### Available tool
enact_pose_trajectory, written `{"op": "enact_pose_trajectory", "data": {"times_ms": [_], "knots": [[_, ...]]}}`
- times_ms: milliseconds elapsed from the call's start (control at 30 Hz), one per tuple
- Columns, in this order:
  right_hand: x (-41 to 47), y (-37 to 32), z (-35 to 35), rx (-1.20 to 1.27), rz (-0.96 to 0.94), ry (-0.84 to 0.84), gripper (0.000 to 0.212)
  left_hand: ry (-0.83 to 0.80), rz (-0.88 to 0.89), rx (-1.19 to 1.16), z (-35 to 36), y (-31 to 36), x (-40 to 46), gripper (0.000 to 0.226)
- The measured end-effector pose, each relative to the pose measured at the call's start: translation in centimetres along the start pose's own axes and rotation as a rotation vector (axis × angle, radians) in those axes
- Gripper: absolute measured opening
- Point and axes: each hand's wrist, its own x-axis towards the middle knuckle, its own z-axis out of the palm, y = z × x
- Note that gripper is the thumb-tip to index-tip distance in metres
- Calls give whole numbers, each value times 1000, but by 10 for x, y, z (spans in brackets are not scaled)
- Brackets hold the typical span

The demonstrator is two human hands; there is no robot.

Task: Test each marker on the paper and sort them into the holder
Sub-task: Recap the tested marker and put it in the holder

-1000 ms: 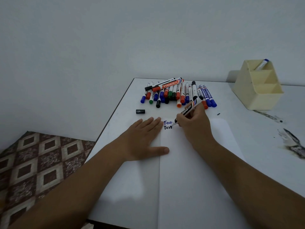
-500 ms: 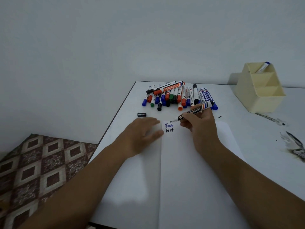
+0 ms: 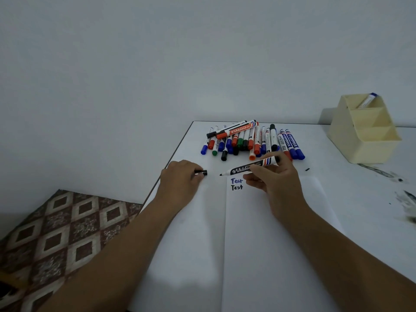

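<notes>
Big white paper [image 3: 270, 244] under both wrists, flat for writing, 2 "Test" words just under the right hand [image 3: 276, 183]. Cream holder [image 3: 364, 140] far off to its right, 1 pen inside. Marker pile [image 3: 249, 140] just past its fingers. Black marker [image 3: 245, 168] pinched, tip bare. Cap [image 3: 202, 172] pinched in left hand [image 3: 182, 179], ready to close it.

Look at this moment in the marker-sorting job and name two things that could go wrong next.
1. The black whiteboard marker in the right hand is uncapped, its tip just above the paper; a dip could smear a stray mark near the written tests.
2. The left hand pinches the small black cap close to the table edge; a fumble might send it onto the floor.
</notes>
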Motion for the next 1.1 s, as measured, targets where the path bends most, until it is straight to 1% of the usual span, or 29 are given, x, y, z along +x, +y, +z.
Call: {"op": "enact_pose_trajectory", "data": {"times_ms": [100,200,300,433,667,833,967,1100], "knots": [[0,1,1,-35,0,-12,25,14,-15,-179,-2,-2,-3,17],[-1,1,2,-57,-2,-25,24,27,7,-309,-4,-2,-7,18],[-1,0,2,-67,-7,-31,24,51,56,-367,-7,-1,-9,17],[-1,0,2,-87,-4,-50,23,22,61,-418,-9,2,-11,19],[0,2,4,-111,18,-66,25,-26,95,-388,-12,8,-16,19],[0,2,4,-88,19,-60,26,-23,81,-386,-14,12,-18,18],[2,3,4,-87,23,-60,28,-31,118,-317,-15,16,-18,19],[2,5,6,-151,16,-84,28,-44,157,-240,-13,20,-16,19]]}}
